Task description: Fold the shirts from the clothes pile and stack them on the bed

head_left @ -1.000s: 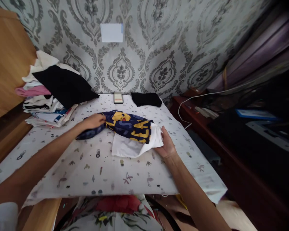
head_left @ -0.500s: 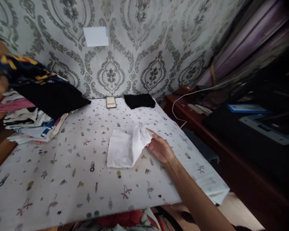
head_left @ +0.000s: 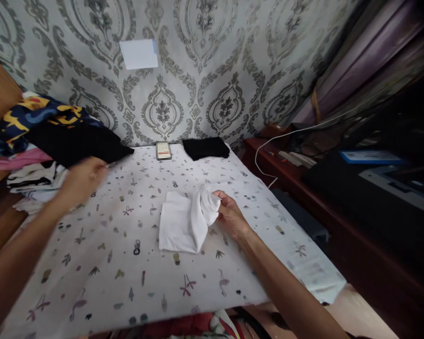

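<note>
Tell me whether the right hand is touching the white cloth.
Touching. The head view shows the right hand with its fingertips gripping the bunched right edge of the white cloth, no gap between them.

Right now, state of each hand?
Left hand: blurred, in front of the clothes pile; no held item visible, grip can't be told.
Right hand: closed on the edge of the white cloth.
</note>
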`<action>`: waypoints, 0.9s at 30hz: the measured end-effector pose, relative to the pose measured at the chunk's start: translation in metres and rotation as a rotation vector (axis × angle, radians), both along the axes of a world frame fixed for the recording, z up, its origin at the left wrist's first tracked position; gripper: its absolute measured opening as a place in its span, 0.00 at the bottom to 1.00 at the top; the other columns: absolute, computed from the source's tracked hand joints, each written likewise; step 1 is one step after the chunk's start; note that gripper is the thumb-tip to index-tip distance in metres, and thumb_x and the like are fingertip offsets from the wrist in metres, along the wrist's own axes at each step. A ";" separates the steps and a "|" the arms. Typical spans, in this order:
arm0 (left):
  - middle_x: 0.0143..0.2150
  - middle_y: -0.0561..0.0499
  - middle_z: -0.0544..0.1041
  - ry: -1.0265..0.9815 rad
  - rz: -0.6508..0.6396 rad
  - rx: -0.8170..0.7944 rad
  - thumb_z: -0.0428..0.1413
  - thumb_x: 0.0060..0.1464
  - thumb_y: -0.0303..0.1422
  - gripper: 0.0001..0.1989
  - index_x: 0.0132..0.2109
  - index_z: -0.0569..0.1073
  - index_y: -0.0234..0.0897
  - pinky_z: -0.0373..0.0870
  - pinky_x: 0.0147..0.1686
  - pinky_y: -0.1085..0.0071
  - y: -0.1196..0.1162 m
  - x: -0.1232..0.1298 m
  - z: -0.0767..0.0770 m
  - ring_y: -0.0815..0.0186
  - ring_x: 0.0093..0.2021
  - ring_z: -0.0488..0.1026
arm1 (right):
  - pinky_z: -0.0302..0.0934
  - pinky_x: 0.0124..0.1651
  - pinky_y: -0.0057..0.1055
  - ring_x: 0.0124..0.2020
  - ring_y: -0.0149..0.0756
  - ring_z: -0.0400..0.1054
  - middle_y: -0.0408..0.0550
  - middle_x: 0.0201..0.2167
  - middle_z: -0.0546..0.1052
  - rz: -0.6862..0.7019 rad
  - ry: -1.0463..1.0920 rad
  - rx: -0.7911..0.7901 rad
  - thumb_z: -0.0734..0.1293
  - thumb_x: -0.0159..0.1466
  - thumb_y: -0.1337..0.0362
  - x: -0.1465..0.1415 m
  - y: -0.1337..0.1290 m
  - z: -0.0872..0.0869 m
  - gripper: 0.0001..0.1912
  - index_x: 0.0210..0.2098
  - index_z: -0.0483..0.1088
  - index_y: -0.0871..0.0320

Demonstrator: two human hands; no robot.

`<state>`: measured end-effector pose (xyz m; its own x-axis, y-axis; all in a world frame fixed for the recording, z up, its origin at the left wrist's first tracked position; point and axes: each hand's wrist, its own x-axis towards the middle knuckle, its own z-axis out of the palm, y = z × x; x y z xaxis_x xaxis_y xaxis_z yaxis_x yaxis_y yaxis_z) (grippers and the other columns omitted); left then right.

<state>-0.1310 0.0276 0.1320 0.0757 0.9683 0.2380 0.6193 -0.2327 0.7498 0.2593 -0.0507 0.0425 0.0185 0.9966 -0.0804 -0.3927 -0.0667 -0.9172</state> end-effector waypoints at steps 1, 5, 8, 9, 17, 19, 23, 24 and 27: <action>0.37 0.54 0.78 0.002 -0.099 -0.089 0.63 0.50 0.37 0.10 0.40 0.74 0.41 0.70 0.36 0.72 -0.010 0.029 -0.014 0.62 0.39 0.76 | 0.52 0.21 0.22 0.18 0.24 0.56 0.34 0.17 0.68 0.014 -0.026 0.036 0.81 0.44 0.61 -0.004 0.001 0.006 0.17 0.25 0.70 0.55; 0.55 0.45 0.75 -0.256 -0.605 -0.493 0.63 0.52 0.43 0.24 0.55 0.71 0.44 0.71 0.48 0.65 -0.041 0.131 -0.048 0.57 0.55 0.73 | 0.55 0.21 0.23 0.20 0.27 0.62 0.39 0.24 0.74 0.151 -0.158 0.230 0.77 0.51 0.60 -0.021 0.004 0.039 0.12 0.28 0.71 0.55; 0.48 0.47 0.78 -0.532 -0.637 -0.534 0.67 0.48 0.40 0.22 0.49 0.73 0.40 0.71 0.48 0.64 -0.042 0.161 -0.050 0.58 0.49 0.75 | 0.57 0.22 0.24 0.23 0.29 0.65 0.43 0.28 0.78 0.103 -0.239 0.368 0.75 0.55 0.59 -0.022 0.011 0.066 0.11 0.34 0.74 0.55; 0.44 0.48 0.79 -0.588 -0.588 -0.510 0.68 0.46 0.39 0.21 0.46 0.74 0.38 0.72 0.46 0.65 -0.039 0.161 -0.046 0.60 0.45 0.75 | 0.57 0.22 0.24 0.23 0.29 0.65 0.43 0.29 0.79 0.039 -0.246 0.407 0.74 0.55 0.59 -0.019 0.015 0.073 0.11 0.36 0.74 0.55; 0.17 0.63 0.59 -0.697 -0.330 -0.123 0.67 0.46 0.32 0.12 0.31 0.70 0.37 0.65 0.21 0.77 -0.002 0.097 0.027 0.79 0.15 0.52 | 0.58 0.22 0.23 0.24 0.28 0.65 0.40 0.25 0.75 -0.277 -0.214 0.511 0.72 0.58 0.59 0.016 0.078 0.106 0.09 0.37 0.73 0.53; 0.19 0.62 0.61 -0.708 -0.268 -0.036 0.66 0.46 0.33 0.12 0.32 0.69 0.37 0.66 0.22 0.77 0.003 0.085 0.044 0.78 0.17 0.56 | 0.58 0.22 0.22 0.24 0.28 0.67 0.40 0.24 0.75 -0.279 -0.207 0.491 0.71 0.59 0.58 0.012 0.095 0.115 0.09 0.37 0.72 0.54; 0.33 0.54 0.72 -0.548 -0.207 0.010 0.65 0.47 0.35 0.16 0.43 0.71 0.39 0.71 0.31 0.74 0.012 0.080 0.046 0.69 0.33 0.72 | 0.59 0.22 0.23 0.24 0.29 0.68 0.42 0.25 0.77 -0.140 -0.266 0.489 0.69 0.60 0.58 -0.016 0.117 0.136 0.09 0.36 0.71 0.56; 0.39 0.51 0.74 -0.468 -0.229 0.008 0.65 0.46 0.36 0.22 0.49 0.70 0.40 0.72 0.35 0.71 0.014 0.084 0.040 0.64 0.41 0.74 | 0.59 0.22 0.23 0.23 0.29 0.68 0.42 0.25 0.77 -0.080 -0.283 0.506 0.69 0.60 0.57 -0.025 0.119 0.141 0.09 0.36 0.71 0.56; 0.63 0.41 0.66 -0.227 -0.349 0.022 0.67 0.44 0.37 0.43 0.65 0.59 0.45 0.70 0.51 0.57 0.023 0.097 0.016 0.50 0.64 0.62 | 0.60 0.23 0.24 0.23 0.29 0.69 0.43 0.25 0.77 0.085 -0.307 0.591 0.68 0.62 0.56 -0.051 0.117 0.157 0.10 0.37 0.70 0.56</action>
